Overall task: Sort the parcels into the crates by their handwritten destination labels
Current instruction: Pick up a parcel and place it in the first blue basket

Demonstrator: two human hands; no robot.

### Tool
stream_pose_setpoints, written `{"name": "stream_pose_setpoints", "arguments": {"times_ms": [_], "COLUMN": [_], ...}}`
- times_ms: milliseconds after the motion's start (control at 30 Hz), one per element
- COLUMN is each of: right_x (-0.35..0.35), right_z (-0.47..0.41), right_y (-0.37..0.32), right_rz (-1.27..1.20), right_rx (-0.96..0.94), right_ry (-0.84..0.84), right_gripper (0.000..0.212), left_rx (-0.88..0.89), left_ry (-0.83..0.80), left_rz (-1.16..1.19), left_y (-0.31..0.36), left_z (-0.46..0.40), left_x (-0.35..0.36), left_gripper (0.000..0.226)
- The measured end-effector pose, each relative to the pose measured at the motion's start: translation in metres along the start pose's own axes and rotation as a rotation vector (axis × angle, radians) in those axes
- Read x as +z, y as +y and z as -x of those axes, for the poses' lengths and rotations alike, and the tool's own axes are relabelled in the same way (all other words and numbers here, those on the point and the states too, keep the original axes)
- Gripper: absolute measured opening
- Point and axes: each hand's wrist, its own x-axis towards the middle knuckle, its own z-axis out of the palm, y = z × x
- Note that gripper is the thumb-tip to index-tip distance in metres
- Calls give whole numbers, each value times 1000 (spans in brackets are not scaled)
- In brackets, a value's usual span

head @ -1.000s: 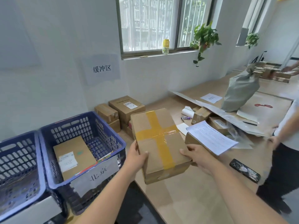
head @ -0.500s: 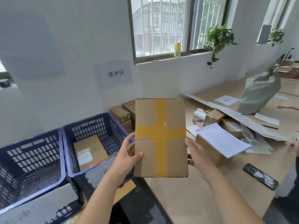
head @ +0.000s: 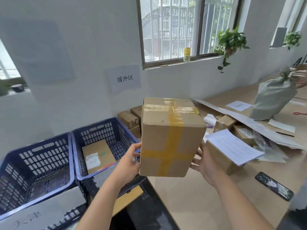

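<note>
a: where's the parcel right now?

b: the taped parcel [head: 169, 141] is up in the air in front of the person, above the near edge of the worktop [head: 207, 196] and just right of the crates. the left hand [head: 128, 165] grips its left side with the thumb across the front edge, and the right hand [head: 205, 165] supports the right side with fingers spread, mostly hidden behind the box

a: can you see a destination label on it?

b: no, only brown card and crossed yellow tape on the faces that show. my guess is they are tilting it to find the handwriting

a: how far along is the sorting?

b: early, i'd say. the right crate [head: 106, 130] holds one flat labelled parcel [head: 98, 155]; its front sign is hidden behind the left arm. the left crate [head: 36, 155], signed 天津 on its card [head: 27, 219], looks to hold no parcel, though its floor is partly hidden

a: and what's left?

b: plenty. a stack of small boxes [head: 131, 118] sits by the wall under the 缓冲区 sign [head: 125, 78], more boxes [head: 232, 128] lie under loose cardboard on the worktop, and another box carries a printed sheet [head: 232, 146]. whether all of those are meant for sorting i cannot tell
</note>
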Motion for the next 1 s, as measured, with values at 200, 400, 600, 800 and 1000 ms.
{"name": "stream_pose_setpoints", "arguments": {"times_ms": [200,400,600,800,1000], "right_x": [-5,-6,-12,0,7], "right_z": [-3,4,-2,8,18], "right_y": [4,3,1,-10,-23], "right_rz": [40,103,72,81,97], "right_rx": [5,-52,46,63,26], "right_ry": [-22,-179,-149,-242,-241], "right_gripper": [27,28,43,56,47], "left_rx": [-196,-265,-306,-304,-310], "left_ry": [-15,-83,-127,-174,-176], "left_rz": [372,457,514,513,536], "left_y": [13,9,1,8,11], "left_z": [-5,-10,-16,-18,-20], "left_x": [-10,-18,-23,-22,-23], "left_gripper": [26,67,105,91,82]}}
